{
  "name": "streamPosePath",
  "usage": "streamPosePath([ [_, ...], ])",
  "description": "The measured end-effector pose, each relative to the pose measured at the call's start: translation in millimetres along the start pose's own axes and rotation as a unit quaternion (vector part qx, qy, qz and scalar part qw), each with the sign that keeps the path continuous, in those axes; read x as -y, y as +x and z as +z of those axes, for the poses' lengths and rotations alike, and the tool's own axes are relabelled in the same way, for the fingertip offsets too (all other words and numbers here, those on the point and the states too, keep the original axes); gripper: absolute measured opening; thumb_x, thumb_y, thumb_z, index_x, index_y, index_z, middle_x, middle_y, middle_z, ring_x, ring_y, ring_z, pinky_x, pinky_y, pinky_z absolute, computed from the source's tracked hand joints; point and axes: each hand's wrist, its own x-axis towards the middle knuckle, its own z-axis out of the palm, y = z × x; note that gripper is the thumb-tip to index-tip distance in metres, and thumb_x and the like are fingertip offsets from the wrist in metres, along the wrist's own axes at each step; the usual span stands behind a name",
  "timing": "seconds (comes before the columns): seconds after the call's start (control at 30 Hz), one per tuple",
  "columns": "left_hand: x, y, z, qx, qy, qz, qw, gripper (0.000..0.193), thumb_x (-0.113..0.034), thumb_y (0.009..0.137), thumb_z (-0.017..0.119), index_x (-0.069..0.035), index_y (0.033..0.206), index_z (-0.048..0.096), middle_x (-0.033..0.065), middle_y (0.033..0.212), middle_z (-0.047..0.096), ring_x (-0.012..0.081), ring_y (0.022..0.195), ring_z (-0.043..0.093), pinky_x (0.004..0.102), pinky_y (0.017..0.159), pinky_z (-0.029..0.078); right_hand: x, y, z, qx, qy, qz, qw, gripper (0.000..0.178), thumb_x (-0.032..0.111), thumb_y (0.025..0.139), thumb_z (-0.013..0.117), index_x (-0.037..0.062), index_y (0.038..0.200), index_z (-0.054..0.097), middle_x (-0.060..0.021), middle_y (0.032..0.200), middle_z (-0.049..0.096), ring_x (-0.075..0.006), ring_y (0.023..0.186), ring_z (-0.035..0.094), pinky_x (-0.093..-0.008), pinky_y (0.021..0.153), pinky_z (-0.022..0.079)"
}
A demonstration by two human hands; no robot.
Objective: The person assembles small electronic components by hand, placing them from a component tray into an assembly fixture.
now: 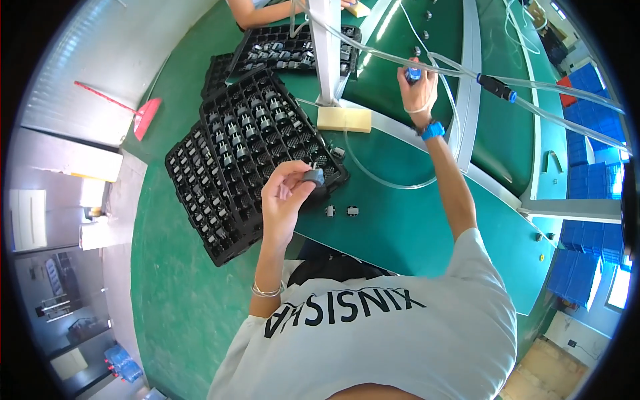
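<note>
Between the thumb and fingers of my left hand (283,190) is a small dark grey plug (314,177), its metal pins pointing away from me. That hand is over the near right corner of a black compartment tray (257,167), which holds several similar plugs with pins upward. My right hand (419,97) reaches farther out over the green conveyor belt (393,80). Its fingers are wrapped round a small blue tool (413,75), partly hidden, whose kind I cannot make out. Two loose small parts (352,211) lie on the green table (400,230) right of my left hand.
A second filled tray (200,190) sits beneath the first. A yellow sponge block (344,120) lies by a white post (324,53). Clear air hoses (560,120) cross above the belt. A co-worker's arm (263,13) is beyond another tray (277,50). Blue crates (587,180) stand right.
</note>
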Motion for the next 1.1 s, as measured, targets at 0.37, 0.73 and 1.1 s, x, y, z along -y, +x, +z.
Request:
streamPosePath([
  [0.37,3.4,5.5,11.6,0.042,0.015,0.014,0.999,0.027,0.015,0.071,0.059,0.001,0.094,0.054,0.006,0.097,0.052,0.0144,0.088,0.056,0.0257,0.081,0.046,154.2,-44.3,-110.7,0.458,0.627,0.495,0.39,0.03,0.029,0.085,0.05,0.0067,0.104,0.051,-0.0014,0.092,0.058,-0.0086,0.075,0.055,-0.0211,0.064,0.043],
  [0.73,4.1,21.1,-32.8,-0.12,0.362,0.119,0.917,0.033,0.003,0.072,0.063,-0.002,0.104,0.055,0.0067,0.098,0.056,0.0162,0.088,0.055,0.0272,0.077,0.045,110.7,-52.8,-57.2,0.319,0.629,0.289,0.648,0.021,0.02,0.086,0.053,0.0013,0.096,0.051,-0.0033,0.09,0.056,-0.0114,0.081,0.054,-0.025,0.073,0.044],
  [1.1,1.8,49.8,-113.5,-0.065,0.678,0.074,0.729,0.023,-0.005,0.072,0.062,-0.005,0.095,0.057,0.0081,0.094,0.056,0.0264,0.088,0.052,0.0337,0.08,0.041,95.8,-56.1,-23.0,0.298,0.225,0.063,0.926,0.036,0.022,0.072,0.067,0.0045,0.097,0.048,-0.0204,0.073,0.058,-0.0382,0.068,0.058,-0.0402,0.058,0.046],
])
